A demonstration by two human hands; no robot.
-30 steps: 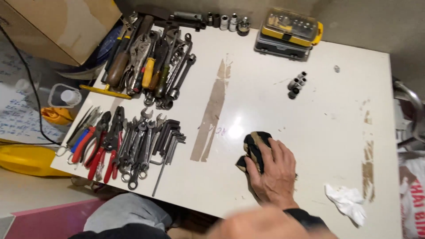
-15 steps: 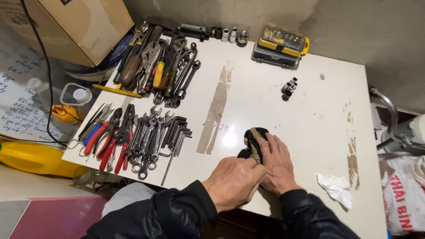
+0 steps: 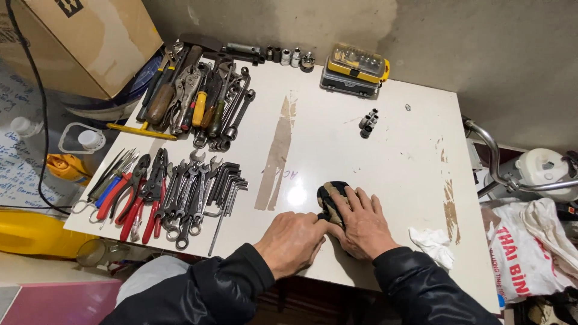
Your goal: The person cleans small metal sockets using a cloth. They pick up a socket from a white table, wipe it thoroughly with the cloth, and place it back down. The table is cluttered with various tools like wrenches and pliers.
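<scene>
Head camera, looking down on a white table [image 3: 373, 162] set against a grey wall. Both hands rest near the table's front edge, side by side and touching. The right hand [image 3: 361, 225] lies flat, palm down, on a dark rag with tan patches [image 3: 328, 195], its fingers [image 3: 355, 201] slightly spread across the cloth and pressing it to the tabletop. The left hand [image 3: 292, 241] sits just beside it, fingers curled together, their tips meeting the rag's near edge under the right hand; whether they pinch the cloth cannot be told. Both arms wear dark jacket sleeves. The rag lies front and centre, just right of a long brown worn strip [image 3: 276, 153]. A crumpled white tissue [image 3: 432, 244] lies near the right hand. Along the left side, rows of pliers with red handles [image 3: 135, 195], spanners [image 3: 186, 195] and hex keys [image 3: 229, 183] are laid out, with screwdrivers and wrenches [image 3: 198, 96] behind them. A yellow bit case [image 3: 355, 69] stands at the back, small sockets [image 3: 367, 122] in front of it.
</scene>
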